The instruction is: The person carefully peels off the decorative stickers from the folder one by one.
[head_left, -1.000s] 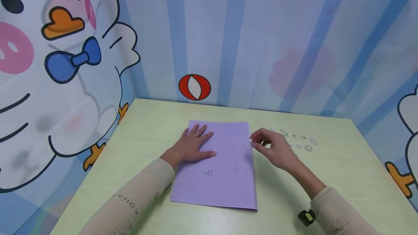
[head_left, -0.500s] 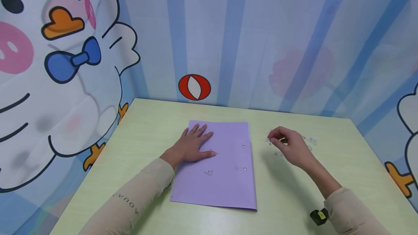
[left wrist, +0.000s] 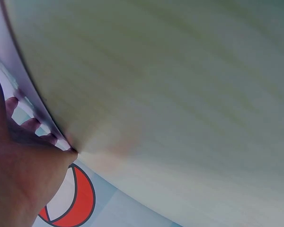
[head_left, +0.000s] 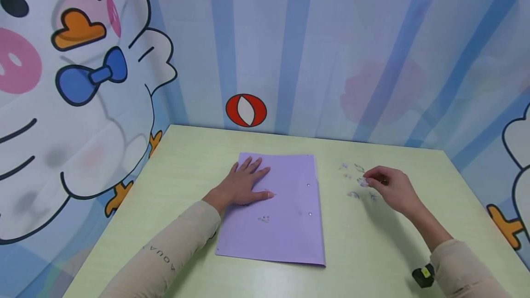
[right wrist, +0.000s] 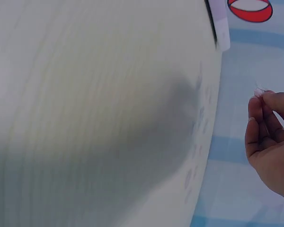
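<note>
My left hand (head_left: 242,185) lies flat with spread fingers on a purple folder (head_left: 285,238), over its upper left part. The left wrist view shows its fingers (left wrist: 31,125) along the folder's edge. To the right of the folder, my right hand (head_left: 391,188) is raised above the table and pinches a small, thin clear sticker (head_left: 362,182) with a faint purplish print between thumb and index finger. In the right wrist view the sticker's pale tip (right wrist: 259,91) sticks out past the fingertips. A small flower sticker (head_left: 263,219) shows on the folder below my left thumb.
Several small printed stickers (head_left: 353,194) lie on the pale table (head_left: 356,261) right of the folder, some hidden behind my right hand. Two small round studs (head_left: 310,214) sit near the folder's right edge. A cartoon-printed curtain (head_left: 265,49) stands behind the table.
My right hand has moved right, from the folder's right edge across the stickers, uncovering those on the left and keeping its pinch. My left hand has stayed in place on the folder.
</note>
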Available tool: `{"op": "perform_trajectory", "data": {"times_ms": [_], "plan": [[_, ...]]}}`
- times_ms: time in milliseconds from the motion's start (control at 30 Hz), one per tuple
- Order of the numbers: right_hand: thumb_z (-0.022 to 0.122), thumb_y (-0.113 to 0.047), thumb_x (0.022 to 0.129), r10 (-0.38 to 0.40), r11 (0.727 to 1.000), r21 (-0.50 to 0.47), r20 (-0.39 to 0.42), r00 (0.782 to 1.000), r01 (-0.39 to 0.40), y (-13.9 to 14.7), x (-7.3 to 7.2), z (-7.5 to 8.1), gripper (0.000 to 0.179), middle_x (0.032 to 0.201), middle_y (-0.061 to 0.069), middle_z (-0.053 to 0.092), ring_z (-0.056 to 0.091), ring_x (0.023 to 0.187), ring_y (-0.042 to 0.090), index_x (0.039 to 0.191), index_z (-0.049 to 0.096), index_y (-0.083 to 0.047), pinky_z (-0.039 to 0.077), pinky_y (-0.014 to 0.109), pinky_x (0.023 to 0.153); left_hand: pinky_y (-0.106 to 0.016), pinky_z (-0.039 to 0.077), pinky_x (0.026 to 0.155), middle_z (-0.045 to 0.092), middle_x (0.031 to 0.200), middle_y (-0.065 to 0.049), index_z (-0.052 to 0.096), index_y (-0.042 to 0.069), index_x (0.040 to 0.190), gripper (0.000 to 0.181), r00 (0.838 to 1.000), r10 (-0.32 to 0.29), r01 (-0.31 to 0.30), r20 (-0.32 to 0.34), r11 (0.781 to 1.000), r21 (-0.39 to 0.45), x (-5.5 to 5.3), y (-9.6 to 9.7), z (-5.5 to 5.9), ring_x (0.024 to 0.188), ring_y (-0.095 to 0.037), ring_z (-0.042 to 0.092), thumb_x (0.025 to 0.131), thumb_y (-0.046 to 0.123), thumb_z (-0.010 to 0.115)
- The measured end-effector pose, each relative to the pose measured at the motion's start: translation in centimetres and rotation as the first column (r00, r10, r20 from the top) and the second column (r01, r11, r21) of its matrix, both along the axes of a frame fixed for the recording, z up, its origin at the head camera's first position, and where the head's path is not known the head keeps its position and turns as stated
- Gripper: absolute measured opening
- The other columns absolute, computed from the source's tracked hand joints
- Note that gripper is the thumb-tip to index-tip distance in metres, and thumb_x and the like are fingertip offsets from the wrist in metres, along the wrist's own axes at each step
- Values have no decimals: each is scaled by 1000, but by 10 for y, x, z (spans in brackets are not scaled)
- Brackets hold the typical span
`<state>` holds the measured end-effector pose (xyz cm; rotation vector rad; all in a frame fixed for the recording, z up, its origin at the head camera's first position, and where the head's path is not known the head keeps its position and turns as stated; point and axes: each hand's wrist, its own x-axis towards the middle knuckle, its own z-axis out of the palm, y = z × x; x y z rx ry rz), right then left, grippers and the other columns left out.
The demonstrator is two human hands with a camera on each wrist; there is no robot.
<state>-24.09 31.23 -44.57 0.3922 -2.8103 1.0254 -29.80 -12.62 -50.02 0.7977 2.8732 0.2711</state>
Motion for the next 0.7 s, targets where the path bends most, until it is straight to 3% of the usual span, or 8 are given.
{"op": "perform_trajectory", "data": {"times_ms": [200,433,567,700], "plan": [[65,-11,106,-70,997,41,33,997,68,23,-1,-10,19,115,17,73,67,97,27,119,74,0,53,25,71,-65,7,128,12,178,-7,27,28,170,92,1000,0,0,-3,1000,0,1,0,1,164,-36,3,96,80,46],[65,-12,107,-129,990,68,43,991,126,43,0,-21,20,116,20,73,68,102,32,117,75,1,51,24,75,-65,7,128,12,178,-7,27,28,170,92,1000,0,0,3,1000,7,2,0,2,164,-36,3,96,79,47],[64,-11,106,-150,985,94,55,987,144,53,0,-29,18,116,21,72,67,102,35,114,75,0,51,34,81,-66,7,127,13,178,-7,28,27,170,92,1000,-2,2,1,1000,14,2,0,2,164,-36,3,97,79,48],[65,-9,105,-162,981,119,72,984,152,58,0,-35,16,114,21,72,66,99,33,112,76,0,50,39,79,-66,8,127,13,178,-7,28,27,170,92,1000,-6,6,2,1000,22,1,0,2,164,-36,3,97,79,48]]}}
